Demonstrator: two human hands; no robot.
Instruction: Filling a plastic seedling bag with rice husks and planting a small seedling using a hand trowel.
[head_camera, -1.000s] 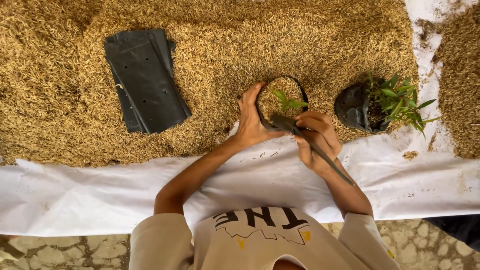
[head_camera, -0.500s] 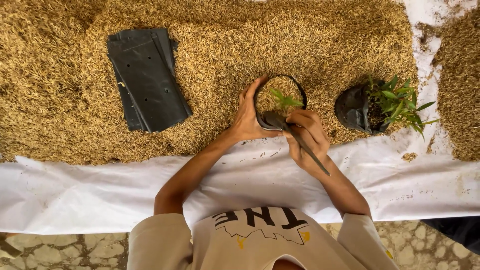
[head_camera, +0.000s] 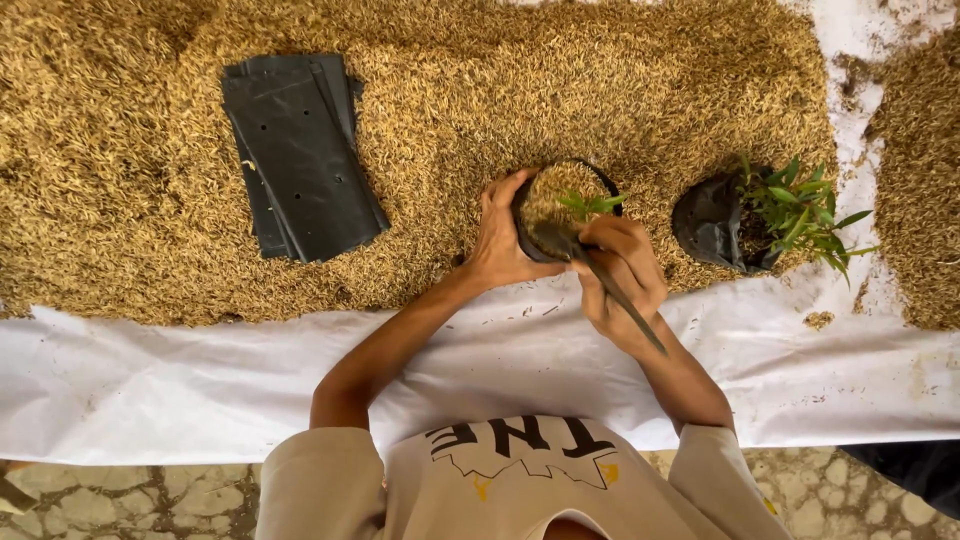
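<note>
Husk fills the small black planting bag (head_camera: 560, 205) nearly to its rim with a green seedling (head_camera: 590, 203) already standing in it, so the filling looks largely done and only firming seems left. Left hand (head_camera: 497, 240) wraps the bag's 9 o'clock side, fingers curled on its wall, while the right hand (head_camera: 620, 272) is closed around a dark stick (head_camera: 612, 290) poking in at 6 o'clock. A flat stack of empty black bags (head_camera: 300, 160) lies at 10 o'clock on the husk pile (head_camera: 450, 90), a finished bagged plant (head_camera: 750, 220) sits at 3 o'clock, and a white sheet (head_camera: 200, 370) lies below; no labels show.
</note>
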